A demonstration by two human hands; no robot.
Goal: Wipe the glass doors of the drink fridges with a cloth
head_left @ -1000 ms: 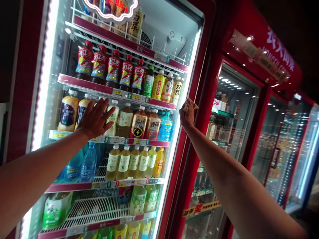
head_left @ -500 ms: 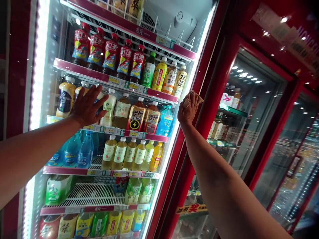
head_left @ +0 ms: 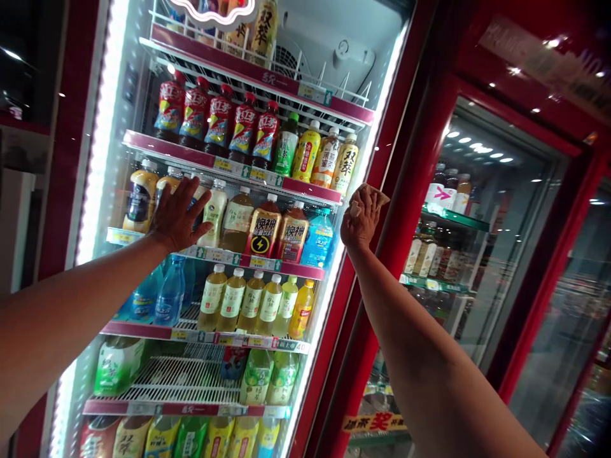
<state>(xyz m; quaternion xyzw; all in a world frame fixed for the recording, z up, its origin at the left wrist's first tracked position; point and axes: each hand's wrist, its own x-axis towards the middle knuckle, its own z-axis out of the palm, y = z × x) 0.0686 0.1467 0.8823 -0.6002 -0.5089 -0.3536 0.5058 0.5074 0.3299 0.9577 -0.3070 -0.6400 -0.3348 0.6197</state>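
My left hand (head_left: 180, 215) is spread flat with its fingers apart, in front of the drinks cooler's third shelf. It covers part of a yellow-capped bottle (head_left: 142, 196) row; whether its palm touches glass I cannot tell. On the right, my right hand (head_left: 359, 222) is closed on a tan, crumpled cloth (head_left: 377, 198), pressed at the red frame (head_left: 382, 149) beside the bright light strip. Nearest to that hand inside the cooler are a blue bottle (head_left: 317, 240) and a pale-yellow labelled bottle (head_left: 344, 164).
Red-labelled bottles (head_left: 219, 124) line an upper shelf; pale tea bottles (head_left: 232, 296) stand lower down. A wire shelf (head_left: 186, 375) carries a few bottles at its ends. A white glowing outline (head_left: 224, 19) shows at the top. Another red-framed cooler (head_left: 513, 254) stands right.
The view has shifted, so the cooler sits slightly lower and its left side farther right. Both hands stay at nearly the same spots on the cooler; the cloth remains in my right hand.
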